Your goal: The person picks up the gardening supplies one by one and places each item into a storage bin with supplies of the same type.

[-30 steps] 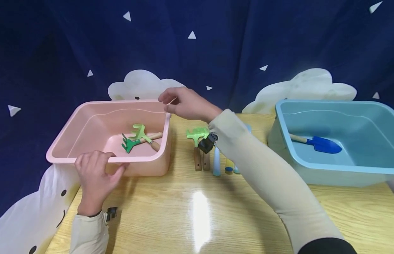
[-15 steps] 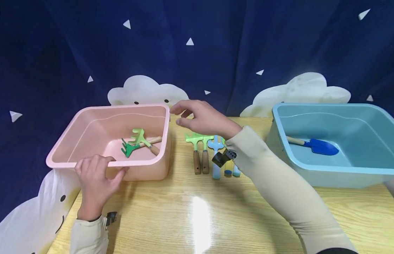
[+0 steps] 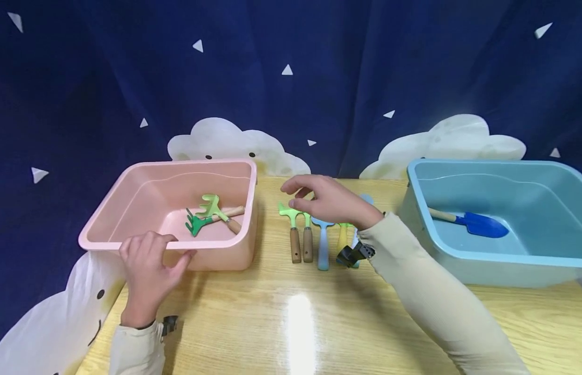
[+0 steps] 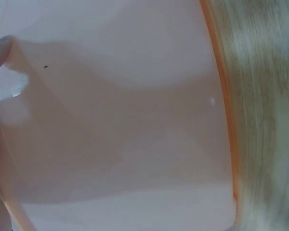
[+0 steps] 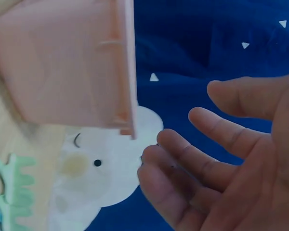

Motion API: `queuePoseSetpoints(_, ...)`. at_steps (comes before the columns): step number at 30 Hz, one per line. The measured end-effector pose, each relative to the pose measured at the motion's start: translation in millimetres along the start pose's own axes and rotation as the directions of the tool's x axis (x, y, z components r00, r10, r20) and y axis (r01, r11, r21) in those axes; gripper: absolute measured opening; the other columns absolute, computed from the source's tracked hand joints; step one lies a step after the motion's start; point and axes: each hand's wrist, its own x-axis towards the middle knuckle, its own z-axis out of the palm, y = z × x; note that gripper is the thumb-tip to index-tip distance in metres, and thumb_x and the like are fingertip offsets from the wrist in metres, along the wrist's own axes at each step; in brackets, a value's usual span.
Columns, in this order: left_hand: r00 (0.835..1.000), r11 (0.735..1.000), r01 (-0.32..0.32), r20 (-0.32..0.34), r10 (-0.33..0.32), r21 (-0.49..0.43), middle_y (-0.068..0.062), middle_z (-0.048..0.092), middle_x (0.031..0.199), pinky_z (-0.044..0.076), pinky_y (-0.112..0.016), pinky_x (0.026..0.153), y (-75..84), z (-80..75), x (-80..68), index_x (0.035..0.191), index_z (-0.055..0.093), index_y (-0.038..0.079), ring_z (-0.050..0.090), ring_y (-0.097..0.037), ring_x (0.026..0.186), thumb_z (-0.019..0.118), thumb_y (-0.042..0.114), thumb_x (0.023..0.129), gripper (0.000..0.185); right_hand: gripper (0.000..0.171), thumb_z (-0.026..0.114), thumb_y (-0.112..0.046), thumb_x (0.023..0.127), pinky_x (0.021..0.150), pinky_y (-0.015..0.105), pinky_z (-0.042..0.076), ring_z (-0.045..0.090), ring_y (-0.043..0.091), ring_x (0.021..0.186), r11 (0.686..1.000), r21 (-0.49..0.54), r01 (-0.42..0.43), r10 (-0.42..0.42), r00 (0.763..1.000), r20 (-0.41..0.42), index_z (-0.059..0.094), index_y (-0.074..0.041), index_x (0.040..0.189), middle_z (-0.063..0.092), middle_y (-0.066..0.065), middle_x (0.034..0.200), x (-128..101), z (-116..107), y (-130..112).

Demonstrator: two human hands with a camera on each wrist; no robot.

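Observation:
A pink tub [image 3: 131, 195] stands at the table's left with two green toy rakes [image 3: 211, 213] lying in it. My left hand [image 3: 147, 263] grips its near rim, fingers curled over the edge; the left wrist view shows only the tub's pink wall [image 4: 125, 120]. My right hand [image 3: 325, 200] hovers empty, fingers relaxed, just above a row of small garden tools [image 3: 314, 234] lying side by side on the table: two green rakes with wooden handles [image 3: 300, 245], a light blue one [image 3: 322, 245] and others partly hidden by the wrist. In the right wrist view the fingers [image 5: 207, 159] are spread and hold nothing.
A blue tub [image 3: 502, 219] at the right holds a dark blue toy shovel [image 3: 473, 223]. The wooden table [image 3: 295, 323] runs bare toward me. A dark blue curtain [image 3: 291, 78] with white clouds hangs behind.
My right hand has come away from the pink tub's far corner, moving right and down to hover over the row of tools. The left hand keeps its grip on the rim.

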Motion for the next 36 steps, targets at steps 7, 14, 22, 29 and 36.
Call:
queuePoseSetpoints(7,1.000,1.000,-0.008,-0.006,0.008,-0.002,-0.015,0.055,0.074,0.026,-0.055,0.090,0.1,-0.5,0.4,0.089,0.063,0.000,0.046,-0.038,0.079,0.062,0.061,0.086,0.061,0.035,0.060,-0.015,0.097,0.091,0.037,0.054,0.066,0.024,0.112,0.997,0.057,-0.047,0.044,0.998,0.054,0.060,-0.008,0.131,0.062,0.009,0.135,-10.6,18.6,31.1)
queuePoseSetpoints(14,1.000,1.000,-0.014,-0.013,0.014,-0.009,-0.016,0.055,0.073,0.026,-0.055,0.090,-0.2,0.5,0.2,0.089,0.063,-0.001,0.045,-0.038,0.078,0.063,0.060,0.086,0.061,0.037,0.057,-0.013,0.097,0.090,0.037,0.053,0.065,0.027,0.111,0.991,0.056,-0.120,0.112,0.986,0.125,0.058,-0.004,0.133,0.063,0.014,0.131,-18.9,44.0,54.8)
queuePoseSetpoints(22,1.000,1.000,-0.001,0.009,0.001,-0.007,-0.015,0.054,0.074,0.025,-0.056,0.090,2.6,-1.5,1.5,0.090,0.063,-0.001,0.045,-0.038,0.079,0.067,0.050,0.081,0.052,0.037,0.055,-0.011,0.095,0.090,0.037,0.054,0.067,0.025,0.107,0.990,0.036,-0.134,0.126,0.979,0.163,0.060,-0.006,0.131,0.063,0.017,0.123,-17.3,64.0,76.7)
queuePoseSetpoints(29,1.000,1.000,-0.002,0.009,0.002,-0.003,-0.015,0.054,0.074,0.025,-0.056,0.090,1.8,0.2,2.3,0.090,0.063,0.000,0.045,-0.038,0.080,0.066,0.051,0.080,0.052,0.042,0.057,-0.011,0.094,0.088,0.037,0.054,0.066,0.023,0.108,0.980,0.048,-0.194,0.184,0.970,0.160,0.057,-0.008,0.136,0.063,0.016,0.125,-12.0,73.5,86.1)
queuePoseSetpoints(36,1.000,1.000,0.000,-0.001,0.000,-0.012,-0.015,0.055,0.075,0.025,-0.056,0.091,1.7,-0.8,1.9,0.089,0.063,-0.001,0.045,-0.039,0.080,0.063,0.060,0.086,0.060,0.043,0.057,-0.010,0.095,0.096,0.043,0.051,0.061,0.028,0.119,0.974,0.012,-0.225,0.222,0.967,0.121,0.055,-0.008,0.138,0.062,0.015,0.131,-0.2,81.5,90.3)
